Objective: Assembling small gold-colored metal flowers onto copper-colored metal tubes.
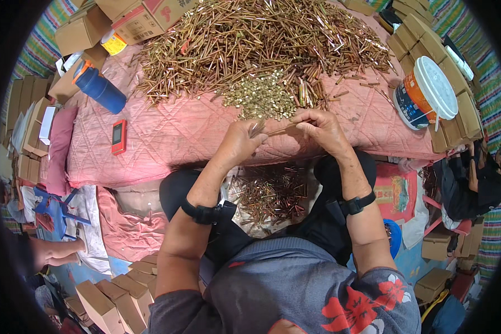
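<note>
Over the near edge of the pink quilted bed cover (206, 131), my left hand (238, 142) is closed around a few thin gold-brown sticks (256, 128). My right hand (324, 131) pinches one end of another thin brown stick (282, 129), which points toward the left hand. Just beyond both hands lies a heap of small gold pieces (260, 96), like little caps. Behind it spreads a large pile of slender gold and copper-coloured sticks (256, 42). More sticks (270, 192) are gathered low down between my knees.
A blue bottle (100, 89) and a red device (118, 137) lie on the left. At the right stands a white-lidded bucket (428, 94) by stacked cardboard boxes (453, 119). Open boxes (114, 300) stand lower left. Other people's limbs (55, 250) show at the sides.
</note>
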